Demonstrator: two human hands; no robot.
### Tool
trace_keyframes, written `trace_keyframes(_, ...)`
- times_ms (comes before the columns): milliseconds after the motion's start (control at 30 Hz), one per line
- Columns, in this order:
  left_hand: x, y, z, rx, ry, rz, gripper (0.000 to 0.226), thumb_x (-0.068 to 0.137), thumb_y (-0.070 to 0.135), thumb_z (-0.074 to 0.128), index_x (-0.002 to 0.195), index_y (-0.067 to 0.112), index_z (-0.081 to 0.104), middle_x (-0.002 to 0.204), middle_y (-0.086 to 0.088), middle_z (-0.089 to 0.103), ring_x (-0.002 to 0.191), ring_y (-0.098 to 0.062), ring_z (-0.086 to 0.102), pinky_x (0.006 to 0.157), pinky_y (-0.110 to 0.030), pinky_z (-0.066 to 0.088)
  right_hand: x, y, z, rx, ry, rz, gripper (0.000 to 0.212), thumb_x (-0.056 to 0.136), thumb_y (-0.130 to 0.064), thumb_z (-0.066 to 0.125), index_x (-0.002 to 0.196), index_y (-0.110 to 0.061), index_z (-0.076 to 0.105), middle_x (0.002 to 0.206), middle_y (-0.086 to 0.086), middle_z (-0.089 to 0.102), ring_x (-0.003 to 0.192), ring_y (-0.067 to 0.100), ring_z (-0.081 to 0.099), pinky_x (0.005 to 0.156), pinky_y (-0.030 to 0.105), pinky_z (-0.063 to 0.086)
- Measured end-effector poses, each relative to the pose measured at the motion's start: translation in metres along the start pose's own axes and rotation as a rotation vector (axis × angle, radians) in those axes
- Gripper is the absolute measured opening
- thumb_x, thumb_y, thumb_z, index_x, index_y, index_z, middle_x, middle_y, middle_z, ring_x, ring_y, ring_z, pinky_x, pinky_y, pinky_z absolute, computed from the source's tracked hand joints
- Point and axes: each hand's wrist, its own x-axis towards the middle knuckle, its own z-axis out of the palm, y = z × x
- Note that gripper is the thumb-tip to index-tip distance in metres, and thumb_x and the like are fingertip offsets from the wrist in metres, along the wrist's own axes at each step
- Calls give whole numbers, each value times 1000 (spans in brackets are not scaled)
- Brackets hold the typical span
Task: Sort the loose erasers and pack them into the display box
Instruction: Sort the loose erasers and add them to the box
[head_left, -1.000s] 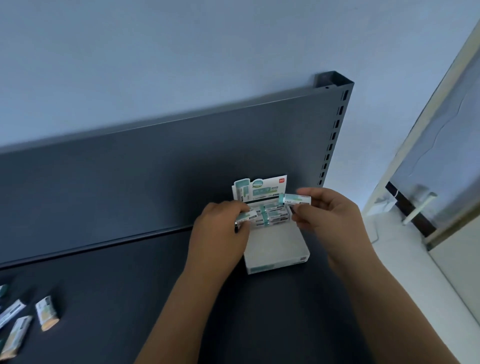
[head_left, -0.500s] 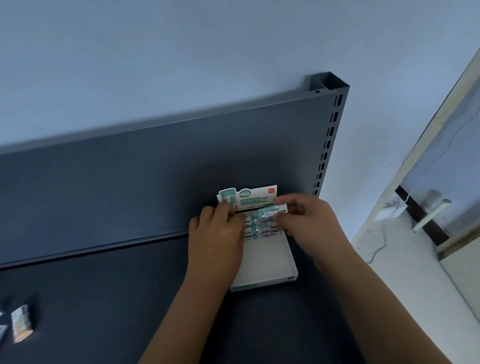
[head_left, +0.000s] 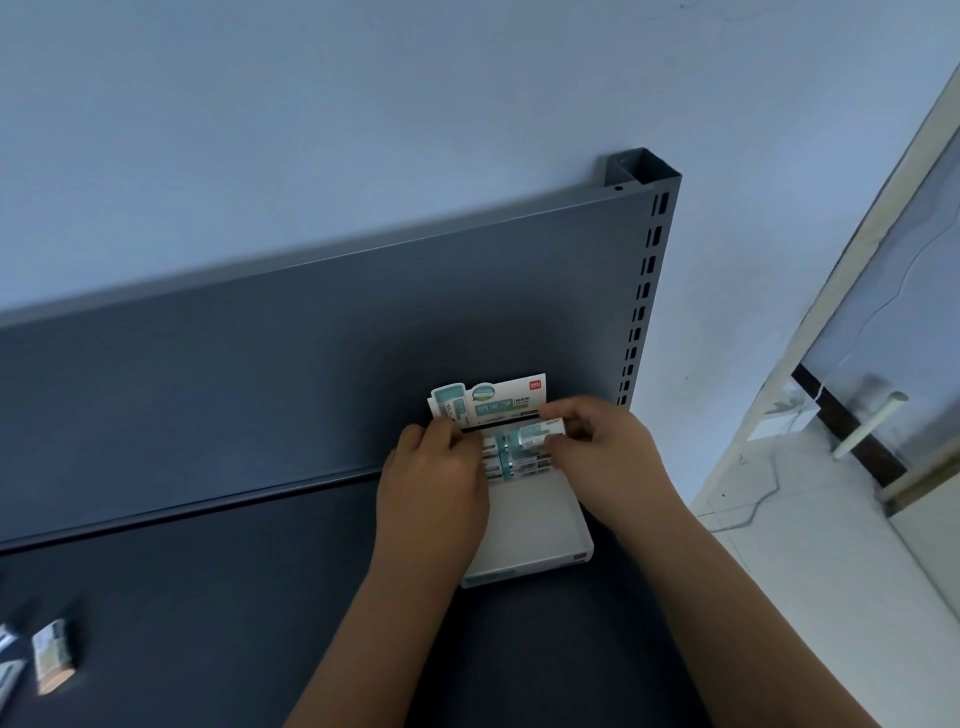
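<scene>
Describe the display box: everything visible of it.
The display box is a shallow, pale grey-white tray, cardboard by its look, lying flat on the dark shelf against the back panel. A printed teal-and-white header card stands up at its far end. Sleeved erasers fill only the far part; the near floor is bare. The left hand covers its far-left corner; the right hand pinches an eraser over the rows.

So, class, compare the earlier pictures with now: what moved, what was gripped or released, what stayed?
The right hand carried its pinched eraser left and down, from beside the display box onto its packed rows; not released. The left hand stays on the rows' left end; the box stays put on the shelf.
</scene>
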Motion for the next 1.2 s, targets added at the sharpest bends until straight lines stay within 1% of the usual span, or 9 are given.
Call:
trace_keyframes(200,2,3,-3,-29,-4,-43,10,77,4,72,81,12,68,87,-2,63,73,-22,50,57,-35,47,-1,0,1,20,31,8,32,88,-13,64,111,-36,65,91,-10,71,84,6,68,75,29,58)
trace_keyframes(333,0,3,-2,-59,12,-84,18,73,-4,73,79,11,65,86,-3,62,72,-21,49,53,-33,44,-2,1,3,18,64,2,27,89,-13,65,108,-32,62,89,-14,72,81,2,67,63,18,51)
trace_keyframes(433,0,3,-2,-67,12,-105,19,73,-4,73,80,11,65,87,-2,62,72,-21,49,52,-33,44,-2,0,4,10,93,2,24,89,-13,65,105,-31,62,89,-16,71,80,1,67,60,16,48)
trace_keyframes(633,1,2,0,-91,17,-111,17,75,-4,72,80,10,65,87,-4,61,73,-22,49,53,-36,46,2,0,8,-3,120,-1,28,88,-19,70,111,-27,56,96,-13,69,85,4,66,63,19,49)
trace_keyframes(800,2,1,2,-96,14,-103,16,76,-4,70,82,11,67,88,-3,62,74,-20,48,53,-35,47,7,1,8,-78,96,-51,22,90,-21,72,105,-29,57,94,-14,68,84,5,66,66,19,51)
trace_keyframes(933,1,0,3,-93,22,-98,14,76,-4,70,80,10,68,87,-3,61,72,-20,47,52,-31,41,8,1,14,-113,112,-99,22,89,-18,72,101,-31,59,93,-18,65,84,2,64,68,17,51)
trace_keyframes(1000,0,0,4,-89,27,-98,12,76,-2,70,81,9,70,87,-3,61,73,-21,48,53,-32,43,9,2,17,-139,138,-119,23,88,-16,72,99,-32,60,98,-15,66,86,4,64,70,16,50)
trace_keyframes(1100,-3,0,4,-104,34,-112,8,81,6,66,83,11,72,90,-1,60,75,-21,50,56,-33,47,12,2,19,-197,183,-150,26,85,-17,73,94,-36,58,106,-9,63,84,2,60,69,7,40)
trace_keyframes(1200,-7,2,3,-124,38,-120,9,86,13,62,85,12,72,92,1,60,77,-18,49,56,-34,49,12,6,19,-249,197,-161,18,87,-20,73,93,-33,61,108,-9,61,81,1,58,67,6,37)
